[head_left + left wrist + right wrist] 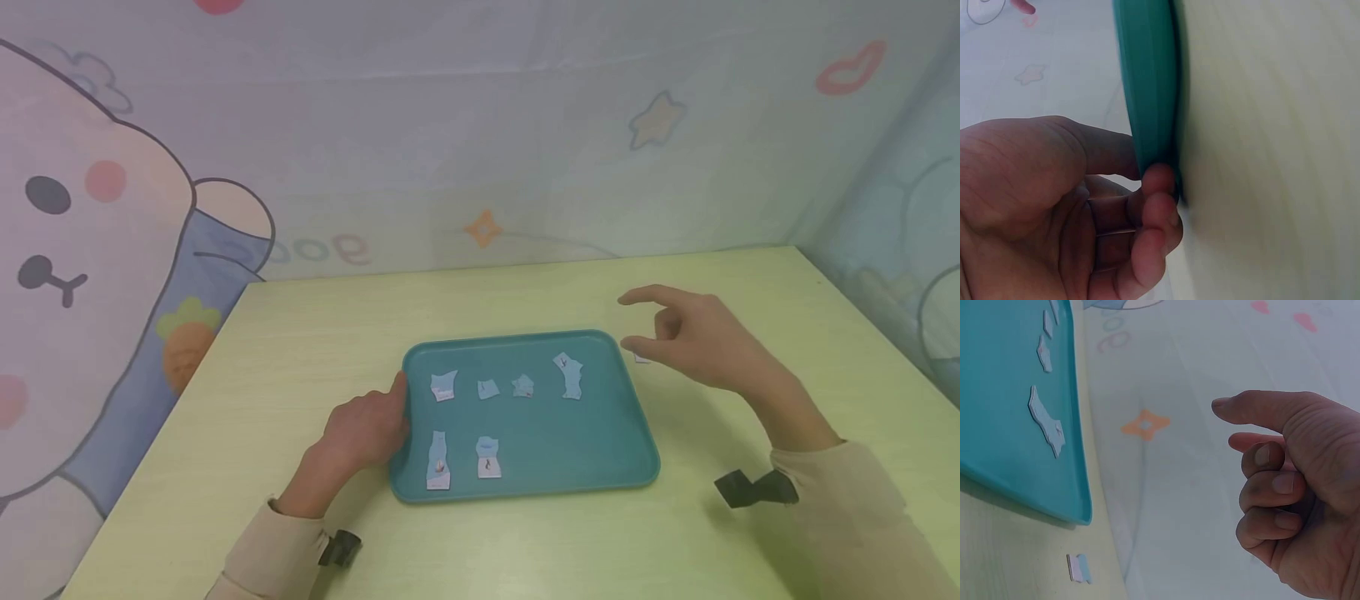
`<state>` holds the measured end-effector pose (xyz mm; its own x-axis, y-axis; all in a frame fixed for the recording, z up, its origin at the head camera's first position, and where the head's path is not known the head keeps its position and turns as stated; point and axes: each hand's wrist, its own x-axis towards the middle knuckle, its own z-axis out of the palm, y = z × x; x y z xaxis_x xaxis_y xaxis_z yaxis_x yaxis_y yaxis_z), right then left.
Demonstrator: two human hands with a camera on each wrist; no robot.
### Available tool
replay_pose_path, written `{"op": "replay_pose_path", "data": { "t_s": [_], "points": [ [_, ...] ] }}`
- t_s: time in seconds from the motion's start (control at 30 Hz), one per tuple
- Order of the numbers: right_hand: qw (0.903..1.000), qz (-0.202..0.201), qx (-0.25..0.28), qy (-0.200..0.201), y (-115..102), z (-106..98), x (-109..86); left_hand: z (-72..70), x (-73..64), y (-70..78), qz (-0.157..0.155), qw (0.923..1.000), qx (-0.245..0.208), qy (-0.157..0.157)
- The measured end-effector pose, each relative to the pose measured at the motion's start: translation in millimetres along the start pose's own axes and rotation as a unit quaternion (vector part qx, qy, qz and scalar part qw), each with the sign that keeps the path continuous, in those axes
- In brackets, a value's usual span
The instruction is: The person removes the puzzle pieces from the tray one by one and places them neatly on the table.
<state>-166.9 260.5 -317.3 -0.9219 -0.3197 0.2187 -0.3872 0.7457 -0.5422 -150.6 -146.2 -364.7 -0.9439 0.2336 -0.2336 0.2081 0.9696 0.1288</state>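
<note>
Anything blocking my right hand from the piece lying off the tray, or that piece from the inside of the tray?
Nothing visible stands between your right hand and the piece. Between the piece and the inside of the tray, only the raised right rim stands in the way.

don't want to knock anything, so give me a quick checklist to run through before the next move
1. Tray steadied: ok, the left hand holds its left edge.
2. Right hand free: ok, it holds nothing, thumb and index finger apart.
3. Loose piece clear of the tray: ok, it lies apart on the table.
4. Head view of that piece: not ok, the right hand partly hides it.
5. Room on the tray: ok, its lower right is bare.
6. Loose piece's markings: cannot tell, too small to read.
</note>
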Motion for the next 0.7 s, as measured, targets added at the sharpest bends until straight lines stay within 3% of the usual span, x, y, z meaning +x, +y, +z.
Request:
{"op": "replay_pose_path", "data": {
  "t_s": [0.7],
  "points": [
    [0.9976,-0.06,0.02,-0.027,-48.7,26.1,-5.8,-0.5,-0.9,1.1,-0.007,0.9999,-0.008,-0.002]
  ]
}}
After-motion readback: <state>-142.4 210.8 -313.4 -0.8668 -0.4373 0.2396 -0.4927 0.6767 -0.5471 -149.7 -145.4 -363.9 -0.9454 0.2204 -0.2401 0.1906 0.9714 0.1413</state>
